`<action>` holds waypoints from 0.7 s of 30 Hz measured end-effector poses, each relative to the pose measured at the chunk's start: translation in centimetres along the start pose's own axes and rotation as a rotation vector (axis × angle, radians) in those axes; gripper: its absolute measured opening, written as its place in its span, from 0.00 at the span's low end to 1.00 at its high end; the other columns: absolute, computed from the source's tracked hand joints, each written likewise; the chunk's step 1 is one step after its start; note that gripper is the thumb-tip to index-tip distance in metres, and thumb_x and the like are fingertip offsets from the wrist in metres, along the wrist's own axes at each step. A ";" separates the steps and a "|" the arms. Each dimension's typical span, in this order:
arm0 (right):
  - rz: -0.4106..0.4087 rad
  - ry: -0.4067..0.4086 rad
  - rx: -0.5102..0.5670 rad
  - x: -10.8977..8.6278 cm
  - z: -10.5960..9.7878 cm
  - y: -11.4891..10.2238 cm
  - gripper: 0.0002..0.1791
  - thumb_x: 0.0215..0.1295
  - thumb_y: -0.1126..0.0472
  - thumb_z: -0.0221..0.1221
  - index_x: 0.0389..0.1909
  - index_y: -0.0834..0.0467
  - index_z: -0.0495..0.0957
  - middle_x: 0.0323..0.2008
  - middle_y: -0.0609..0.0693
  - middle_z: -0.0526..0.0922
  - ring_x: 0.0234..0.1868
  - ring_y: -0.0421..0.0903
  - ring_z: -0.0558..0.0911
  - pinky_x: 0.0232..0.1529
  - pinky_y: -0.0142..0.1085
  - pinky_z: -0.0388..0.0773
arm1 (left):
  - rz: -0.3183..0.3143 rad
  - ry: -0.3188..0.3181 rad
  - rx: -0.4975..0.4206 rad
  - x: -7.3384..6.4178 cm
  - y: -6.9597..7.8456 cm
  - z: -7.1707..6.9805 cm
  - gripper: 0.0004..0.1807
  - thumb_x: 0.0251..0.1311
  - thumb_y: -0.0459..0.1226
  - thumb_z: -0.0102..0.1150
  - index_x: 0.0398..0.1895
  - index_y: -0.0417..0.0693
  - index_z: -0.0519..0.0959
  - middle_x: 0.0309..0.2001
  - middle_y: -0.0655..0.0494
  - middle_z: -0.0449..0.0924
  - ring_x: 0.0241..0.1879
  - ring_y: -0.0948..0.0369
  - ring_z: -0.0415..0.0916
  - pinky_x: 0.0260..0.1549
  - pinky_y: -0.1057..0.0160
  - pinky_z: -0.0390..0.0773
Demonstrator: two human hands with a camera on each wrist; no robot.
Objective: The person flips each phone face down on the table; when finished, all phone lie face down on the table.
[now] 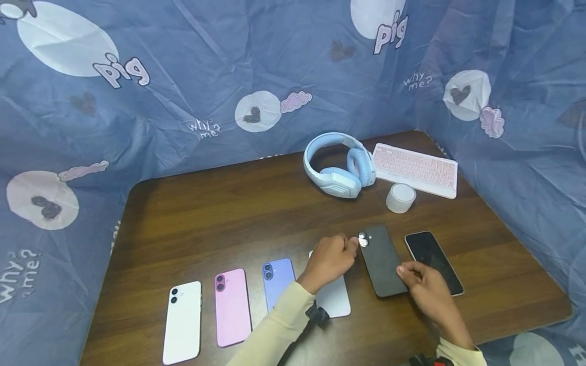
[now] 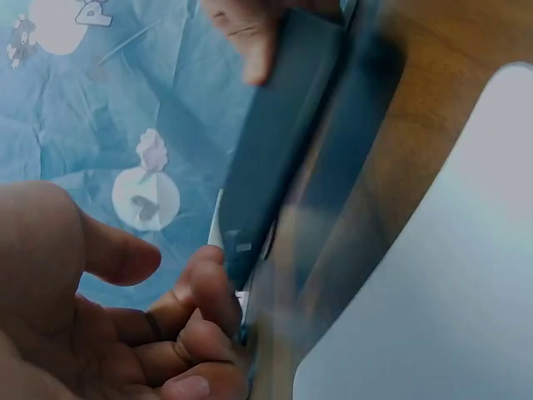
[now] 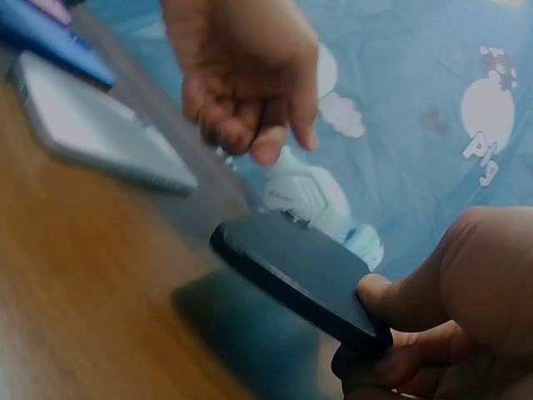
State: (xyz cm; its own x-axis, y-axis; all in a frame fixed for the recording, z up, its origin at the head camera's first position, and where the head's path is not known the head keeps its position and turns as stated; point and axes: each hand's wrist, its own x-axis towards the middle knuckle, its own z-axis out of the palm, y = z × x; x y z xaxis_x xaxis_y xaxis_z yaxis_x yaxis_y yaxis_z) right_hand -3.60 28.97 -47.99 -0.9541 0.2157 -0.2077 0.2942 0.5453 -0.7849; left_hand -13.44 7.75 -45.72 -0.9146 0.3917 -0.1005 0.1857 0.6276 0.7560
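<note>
A black phone point(image 1: 383, 264) is tilted up off the wooden table, its back and paired camera lenses facing up. My right hand point(image 1: 428, 290) pinches its lower right corner, with the thumb point(image 3: 387, 296) on the back and fingers underneath. Close to the camera end, my left hand point(image 1: 331, 259) has loosely curled fingers point(image 2: 212, 287) with the thumb apart, gripping nothing; whether a fingertip touches the phone I cannot tell. Beneath the left wrist lies a white phone point(image 1: 336, 300), partly hidden. A phone with its dark screen up point(image 1: 430, 254) lies beside the right hand.
Left of the hands lie a blue phone point(image 1: 278, 279), a pink phone point(image 1: 232, 310) and another white phone point(image 1: 183, 323), backs up. Behind stand light blue headphones point(image 1: 339, 184), a white cylinder point(image 1: 400, 199) and a pink-and-white keyboard point(image 1: 416, 170). Blue printed cloth point(image 1: 183, 76) surrounds the table.
</note>
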 end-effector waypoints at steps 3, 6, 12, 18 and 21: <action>0.026 0.011 -0.077 0.2 0.2 0.1 0.24 0.75 0.51 0.56 0.54 0.69 0.78 0.46 0.59 0.84 0.46 0.51 0.79 0.47 0.42 0.72 | 0.007 -0.015 0.019 0.0 -0.4 -0.3 0.24 0.75 0.49 0.47 0.17 0.53 0.69 0.14 0.62 0.64 0.14 0.65 0.60 0.13 0.64 0.59; 0.039 0.009 -0.128 0.3 0.4 0.1 0.23 0.74 0.50 0.56 0.53 0.67 0.79 0.43 0.57 0.84 0.43 0.51 0.79 0.45 0.44 0.71 | 0.015 -0.029 0.039 -0.1 -0.7 -0.3 0.24 0.75 0.48 0.48 0.16 0.53 0.67 0.13 0.62 0.63 0.13 0.65 0.60 0.12 0.64 0.59; 0.019 -0.028 -0.221 0.6 0.3 0.0 0.22 0.74 0.49 0.56 0.51 0.66 0.78 0.36 0.52 0.82 0.38 0.49 0.78 0.38 0.44 0.72 | 0.026 -0.043 0.070 -0.3 -1.1 -0.2 0.22 0.74 0.47 0.49 0.18 0.53 0.70 0.15 0.61 0.66 0.16 0.64 0.64 0.14 0.63 0.63; -0.008 0.010 -0.338 0.4 0.4 -0.4 0.17 0.69 0.50 0.62 0.43 0.62 0.81 0.34 0.50 0.83 0.39 0.53 0.80 0.39 0.51 0.73 | 0.043 -0.064 0.044 -0.5 -1.2 -0.4 0.21 0.75 0.46 0.48 0.21 0.53 0.72 0.17 0.62 0.69 0.17 0.65 0.65 0.15 0.64 0.64; -0.031 0.047 -0.362 0.3 0.4 -0.7 0.14 0.67 0.51 0.64 0.38 0.60 0.81 0.33 0.51 0.84 0.41 0.57 0.82 0.40 0.55 0.72 | 0.051 -0.069 0.024 -0.5 -1.1 -0.6 0.20 0.75 0.46 0.48 0.22 0.53 0.74 0.19 0.63 0.72 0.17 0.65 0.65 0.15 0.65 0.64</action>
State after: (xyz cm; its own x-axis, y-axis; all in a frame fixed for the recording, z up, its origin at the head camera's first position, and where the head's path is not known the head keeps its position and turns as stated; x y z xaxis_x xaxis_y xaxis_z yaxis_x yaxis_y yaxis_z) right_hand -4.06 28.34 -47.77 -0.9617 0.2272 -0.1534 0.2741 0.8017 -0.5311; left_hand -13.38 6.47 -46.11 -0.8769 0.4686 -0.1070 0.2408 0.6211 0.7458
